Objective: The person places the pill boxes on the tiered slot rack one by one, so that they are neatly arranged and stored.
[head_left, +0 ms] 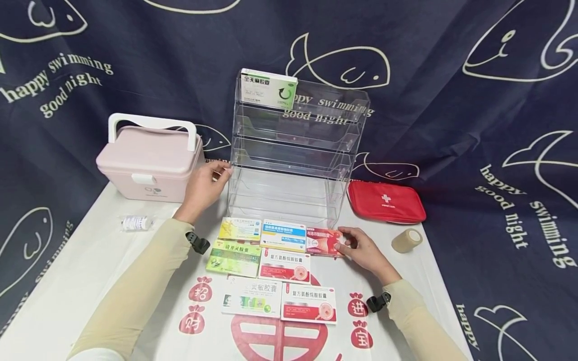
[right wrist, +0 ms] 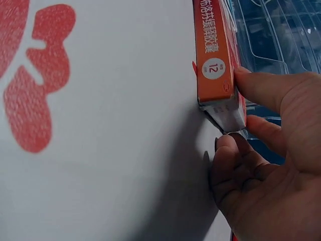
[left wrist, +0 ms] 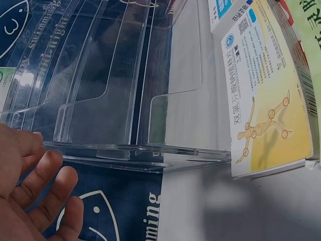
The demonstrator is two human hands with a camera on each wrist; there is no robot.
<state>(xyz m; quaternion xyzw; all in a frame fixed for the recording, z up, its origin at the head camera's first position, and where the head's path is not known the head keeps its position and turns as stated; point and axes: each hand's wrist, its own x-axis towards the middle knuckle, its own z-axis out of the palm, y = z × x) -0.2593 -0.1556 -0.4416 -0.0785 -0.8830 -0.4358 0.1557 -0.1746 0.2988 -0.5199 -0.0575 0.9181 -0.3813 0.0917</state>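
My left hand [head_left: 212,180] lies with straight fingers against the left side wall of a clear acrylic tiered rack [head_left: 293,150]. The left wrist view shows its fingers [left wrist: 45,175] at the rack's [left wrist: 125,90] bottom edge, holding nothing. A green-and-white medicine box [head_left: 268,88] sits on the rack's top shelf. My right hand [head_left: 349,243] pinches the right end of a red medicine box [head_left: 322,241] lying in front of the rack. In the right wrist view, thumb and fingers [right wrist: 261,90] hold that box [right wrist: 213,55] by its end flap.
Several more medicine boxes lie flat on the white cloth, among them a yellow one [head_left: 239,228] [left wrist: 268,100] and a blue one [head_left: 283,234]. A pink carry case [head_left: 149,160] and a small bottle [head_left: 135,222] are left. A red first-aid pouch [head_left: 386,201] and a tape roll [head_left: 406,240] are right.
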